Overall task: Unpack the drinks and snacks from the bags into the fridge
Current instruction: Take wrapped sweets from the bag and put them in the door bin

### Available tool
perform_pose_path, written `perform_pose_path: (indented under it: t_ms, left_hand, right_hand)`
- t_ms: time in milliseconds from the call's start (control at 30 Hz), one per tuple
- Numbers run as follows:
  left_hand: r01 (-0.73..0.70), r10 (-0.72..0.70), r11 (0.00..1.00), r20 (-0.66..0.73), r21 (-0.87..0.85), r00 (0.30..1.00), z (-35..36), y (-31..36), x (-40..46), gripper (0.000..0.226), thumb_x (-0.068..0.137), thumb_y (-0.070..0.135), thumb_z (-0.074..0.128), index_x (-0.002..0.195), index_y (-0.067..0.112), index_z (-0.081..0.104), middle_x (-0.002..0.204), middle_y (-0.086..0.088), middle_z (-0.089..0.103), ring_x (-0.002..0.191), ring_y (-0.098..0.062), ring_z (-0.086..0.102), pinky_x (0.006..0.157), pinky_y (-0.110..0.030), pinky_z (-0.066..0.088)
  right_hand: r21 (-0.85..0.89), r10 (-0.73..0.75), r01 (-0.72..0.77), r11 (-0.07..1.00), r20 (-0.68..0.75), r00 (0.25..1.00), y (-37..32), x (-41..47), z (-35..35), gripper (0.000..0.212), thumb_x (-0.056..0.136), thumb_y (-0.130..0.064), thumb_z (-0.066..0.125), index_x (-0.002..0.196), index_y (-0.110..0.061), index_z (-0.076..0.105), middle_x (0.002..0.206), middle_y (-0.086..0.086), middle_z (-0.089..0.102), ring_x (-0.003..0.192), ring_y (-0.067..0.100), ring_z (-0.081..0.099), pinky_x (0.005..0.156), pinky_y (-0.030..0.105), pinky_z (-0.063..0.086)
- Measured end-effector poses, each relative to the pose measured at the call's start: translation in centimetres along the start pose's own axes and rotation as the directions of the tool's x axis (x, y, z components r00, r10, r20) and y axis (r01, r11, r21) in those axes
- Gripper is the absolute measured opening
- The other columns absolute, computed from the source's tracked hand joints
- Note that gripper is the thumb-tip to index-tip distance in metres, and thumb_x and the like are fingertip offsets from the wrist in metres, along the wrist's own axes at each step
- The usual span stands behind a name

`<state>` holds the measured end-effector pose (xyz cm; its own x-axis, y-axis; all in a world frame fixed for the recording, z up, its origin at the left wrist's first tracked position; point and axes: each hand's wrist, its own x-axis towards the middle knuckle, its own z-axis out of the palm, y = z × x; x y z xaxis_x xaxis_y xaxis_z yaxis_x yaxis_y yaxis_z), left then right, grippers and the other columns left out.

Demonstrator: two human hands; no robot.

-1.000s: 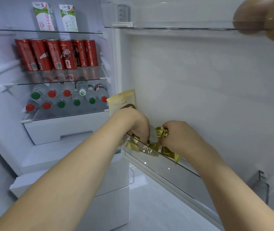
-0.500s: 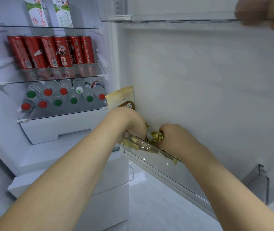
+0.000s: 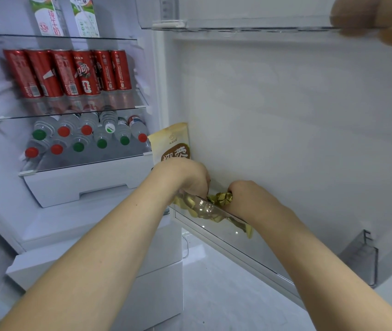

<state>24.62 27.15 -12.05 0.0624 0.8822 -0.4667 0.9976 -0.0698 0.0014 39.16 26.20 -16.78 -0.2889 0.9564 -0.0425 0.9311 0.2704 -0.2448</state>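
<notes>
Far left, we see the open fridge (image 3: pixel 71 187). Top glass shelf: two milk cartons (image 3: pixel 47 17) standing upright, side by side. Next shelf down: a row of red cans (image 3: pixel 66 72), upright, packed touching one another. Below that, water bottles (image 3: pixel 82 137) lie on their sides, caps facing us, red and green caps mixed, one white. Under them a white drawer (image 3: pixel 87 182), closed.

Moving right, a cream snack pouch (image 3: pixel 171 144) stands upright at the hinge end of the clear door bin (image 3: pixel 226 237), its lower part hidden behind our left hand (image 3: pixel 185 177). The left hand reaches over the bin rim, fingers curled downward into it; we cannot tell exactly what they grip, since the fingertips are hidden behind the knuckles and the rim. Gold-wrapped snacks (image 3: pixel 223 199) sit in the bin between the two hands, touching both; more gold wrapping shows through the clear bin front below.

Our right hand (image 3: pixel 250 199) is just beside the left, fingers curled around the crumpled gold wrapping, holding it inside the bin against the door wall.

Further right, the white inner door panel (image 3: pixel 297 127). Above, an upper clear door bin (image 3: pixel 238 22) runs across; at its right end a blurred brownish shape (image 3: pixel 376 17), too close to identify. Bottom right, the bin's end bracket (image 3: pixel 362 256).
</notes>
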Motion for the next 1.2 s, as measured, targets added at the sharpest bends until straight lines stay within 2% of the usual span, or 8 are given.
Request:
perform_pose_path:
  t_ms: [167,333,400,500,700,867,1000,1200]
  left_hand:
    - [-0.018,0.017,0.999,-0.027,-0.030,0.999,0.2,0.0,-0.6,0.036,0.085,0.028,0.068,0.119,0.018,0.067,0.115,-0.005,0.067,0.104,-0.023,0.063,0.076,-0.027,0.050]
    - [-0.045,0.038,0.996,-0.087,-0.082,0.996,0.5,-0.6,-1.4,0.029,0.088,0.033,0.064,0.115,0.027,0.068,0.112,0.000,0.066,0.102,-0.022,0.062,0.088,-0.033,0.052]
    - [-0.058,0.039,0.989,-0.138,-0.133,0.990,0.8,-1.2,-1.8,0.025,0.086,0.035,0.065,0.109,0.030,0.070,0.107,0.002,0.066,0.097,-0.022,0.062,0.088,-0.037,0.055]
    - [-0.077,0.017,0.972,-0.262,-0.221,0.965,1.3,-1.8,-2.8,0.025,0.086,0.037,0.063,0.110,0.030,0.068,0.107,0.001,0.065,0.095,-0.025,0.064,0.085,-0.041,0.057]
    - [-0.086,-0.079,0.976,-0.696,-0.199,0.713,3.0,-3.2,-5.4,0.026,0.100,0.032,0.041,0.095,0.015,0.060,0.094,-0.003,0.059,0.089,-0.027,0.060,0.061,-0.032,0.037]
    - [-0.024,-0.115,0.988,-0.821,-0.155,0.559,4.1,-5.8,-7.4,0.032,0.102,0.033,0.037,0.115,0.011,0.057,0.122,-0.006,0.056,0.109,-0.028,0.053,0.076,-0.036,0.040]
    - [0.024,-0.169,0.983,-0.832,-0.184,0.529,4.7,-8.1,-8.9,0.037,0.101,0.031,0.039,0.125,0.006,0.054,0.133,-0.010,0.052,0.119,-0.030,0.049,0.098,-0.043,0.041]
    - [0.137,-0.285,0.958,-0.790,-0.251,0.543,5.9,-11.4,-11.6,0.046,0.104,0.032,0.034,0.142,0.006,0.041,0.149,-0.011,0.040,0.135,-0.029,0.036,0.111,-0.042,0.030]
  right_hand:
    - [0.012,0.040,-0.040,0.999,0.014,0.999,-0.2,-0.4,-0.2,0.031,0.084,-0.028,0.062,0.063,-0.018,0.041,0.067,0.000,0.043,0.073,0.028,0.053,0.062,0.026,0.039]
    - [0.039,0.045,-0.044,0.998,-0.021,0.999,-0.5,-1.1,-1.0,0.029,0.083,-0.024,0.060,0.063,-0.017,0.041,0.068,0.002,0.044,0.073,0.029,0.052,0.055,0.026,0.036]
    - [0.055,0.030,-0.027,0.998,-0.048,0.998,-0.7,-1.4,-1.4,0.026,0.082,-0.022,0.059,0.064,-0.017,0.041,0.074,0.004,0.048,0.075,0.029,0.052,0.050,0.025,0.032]
    - [0.078,-0.014,0.021,0.997,-0.092,0.996,-1.3,-1.5,-1.8,0.013,0.084,-0.027,0.059,0.083,-0.014,0.057,0.096,0.008,0.058,0.088,0.030,0.058,0.064,0.028,0.044]
    - [0.121,-0.167,0.186,0.975,-0.150,0.974,-3.8,-3.0,-2.9,0.038,0.098,-0.035,0.048,0.118,-0.004,0.056,0.117,0.013,0.059,0.108,0.031,0.055,0.088,0.039,0.047]
    - [0.148,-0.242,0.276,0.950,-0.212,0.947,-5.9,-3.0,-2.9,0.028,0.101,-0.037,0.039,0.091,-0.011,0.045,0.095,0.003,0.049,0.099,0.025,0.051,0.074,0.032,0.034]
    - [0.054,-0.333,0.351,0.935,-0.206,0.920,-8.2,-2.6,-2.8,0.046,0.103,-0.035,0.034,0.137,-0.004,0.042,0.146,0.013,0.040,0.137,0.027,0.032,0.113,0.038,0.025]
    - [-0.013,-0.436,0.439,0.898,-0.145,0.888,-12.5,-2.2,-2.4,0.061,0.104,-0.040,0.026,0.153,-0.006,0.014,0.162,0.012,0.008,0.150,0.023,0.003,0.121,0.037,0.004]
